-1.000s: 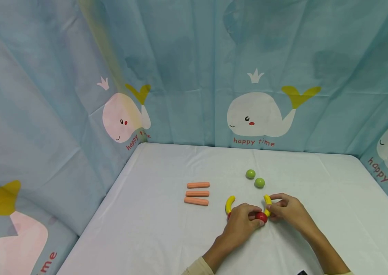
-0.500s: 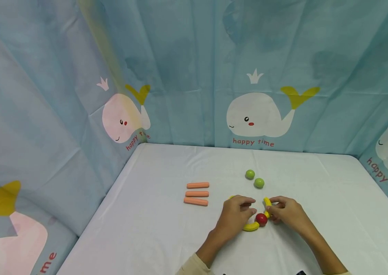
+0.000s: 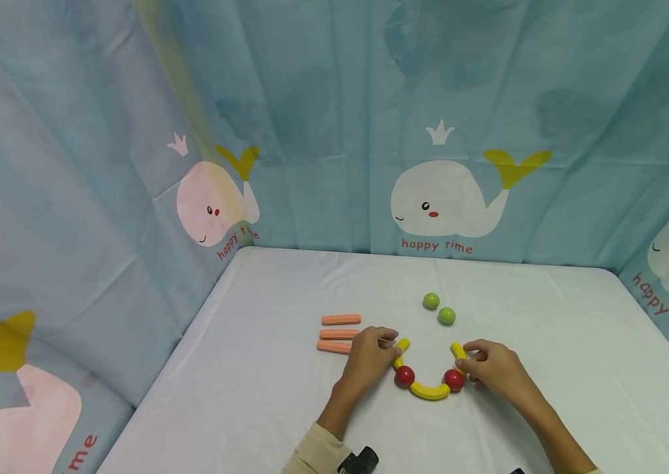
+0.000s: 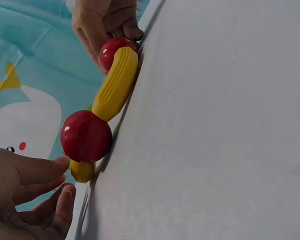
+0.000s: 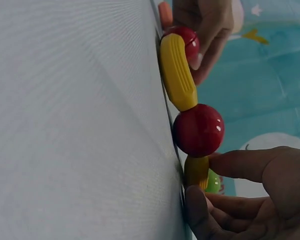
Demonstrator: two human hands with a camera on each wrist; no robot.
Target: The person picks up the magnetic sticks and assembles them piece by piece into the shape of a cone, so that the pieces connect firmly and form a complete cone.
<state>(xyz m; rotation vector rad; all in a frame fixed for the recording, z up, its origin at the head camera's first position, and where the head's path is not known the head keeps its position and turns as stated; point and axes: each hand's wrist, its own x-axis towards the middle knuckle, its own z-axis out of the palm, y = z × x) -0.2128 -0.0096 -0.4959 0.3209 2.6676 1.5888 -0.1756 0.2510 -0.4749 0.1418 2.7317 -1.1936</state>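
Observation:
Toy pieces form a U on the white table. At the bottom lies a curved yellow banana [image 3: 429, 392], flanked by a left red ball [image 3: 404, 376] and a right red ball [image 3: 454, 380]. My left hand [image 3: 367, 359] is beside the left banana [image 3: 403, 345]; in the left wrist view, its thumb tip reaches that banana's end [image 4: 82, 172], with thumb and fingers apart. My right hand [image 3: 499, 370] pinches the right banana [image 3: 457, 351] between thumb and fingers; in the right wrist view, its end [image 5: 196, 171] shows below the red ball.
Several loose pieces lie farther back: a green ball [image 3: 431, 301] with another green ball [image 3: 446, 316] close by, and orange ridged sticks [image 3: 341, 319] left of my left hand. A blue curtain with whales [image 3: 441, 197] hangs behind the white table [image 3: 240, 368].
My left hand has moved left from the right red ball to the left banana, uncovering the bottom banana and left ball. The right banana's top has tilted left under my right hand.

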